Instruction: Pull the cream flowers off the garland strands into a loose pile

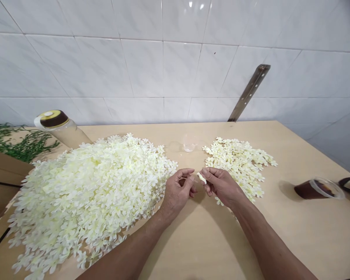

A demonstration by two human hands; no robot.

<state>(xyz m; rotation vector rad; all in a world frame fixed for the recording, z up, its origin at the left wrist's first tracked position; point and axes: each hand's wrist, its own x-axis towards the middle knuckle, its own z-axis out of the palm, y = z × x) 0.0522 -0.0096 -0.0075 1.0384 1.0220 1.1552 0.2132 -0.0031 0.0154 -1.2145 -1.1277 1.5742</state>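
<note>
Between the thumb and fingers of my right hand (223, 186) is a small cream-white artificial flower (201, 178), seen nearly edge-on. Facing it, my left hand (177, 190) is closed in a pinch, thumb against the fingertips; anything in that pinch is too small to make out. To the left spreads a large heap of loose artificial flowers (96, 186), white with pale yellow centres. A smaller pile of the same flowers (239, 159) lies just beyond and beside my right hand. Behind both hands stands a small clear plastic cup (189, 144).
A bottle with a yellow and brown lid (71, 132) stands behind the heap, near green artificial foliage (26, 144). At the left edge is a brown cardboard piece (6, 175). A cup of dark drink (315, 189) stands right. A metal strip (247, 95) leans on the tiled wall.
</note>
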